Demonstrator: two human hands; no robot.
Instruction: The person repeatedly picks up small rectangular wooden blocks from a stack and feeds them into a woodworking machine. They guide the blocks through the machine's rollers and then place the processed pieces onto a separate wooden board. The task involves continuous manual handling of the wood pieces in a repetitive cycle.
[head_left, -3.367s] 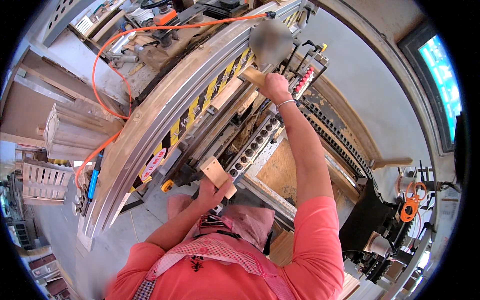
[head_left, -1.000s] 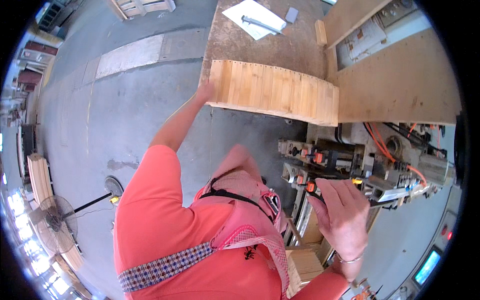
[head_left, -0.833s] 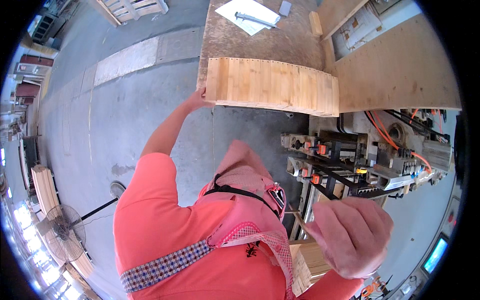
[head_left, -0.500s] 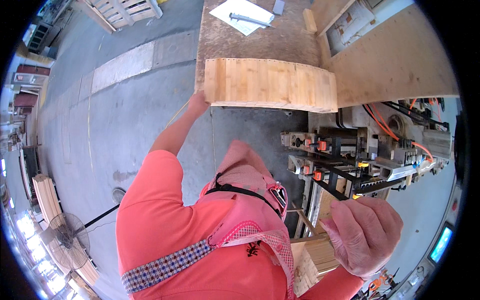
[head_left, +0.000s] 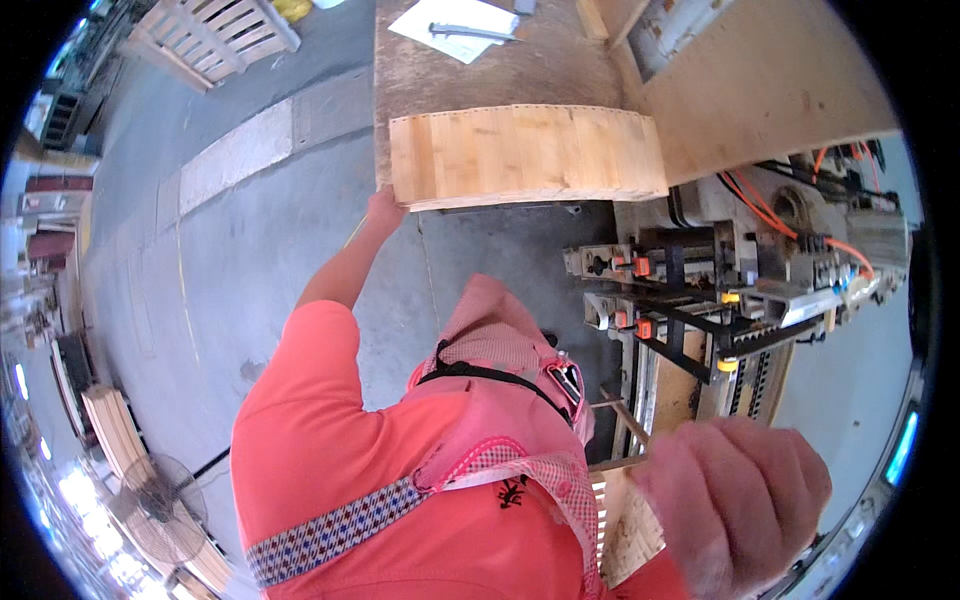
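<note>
A row of light wooden strips (head_left: 525, 155), set side by side with small dark holes along the far edge, lies at the front of a brown worktable (head_left: 470, 85). At the row's left end, my left hand (head_left: 384, 210) touches the near corner; its fingers are mostly hidden, so its grip does not show. My right hand (head_left: 735, 505) is raised close at the lower right, blurred, with its fingers curled into a closed shape. Whatever it may hold is hidden in the palm.
A caliper (head_left: 470, 32) rests on white paper (head_left: 420, 22) at the table's back. Right of me stands a machine with black clamp arms (head_left: 690, 340) and orange hoses (head_left: 765, 215). A wooden panel (head_left: 770, 90) rises beyond the strips. A fan (head_left: 160, 505) and a pallet (head_left: 215, 40) are leftward.
The view has shifted a little, moving the table and strips up and left in it. My right hand has moved lower and nearer, still closed. My left hand stays at the row's left end.
</note>
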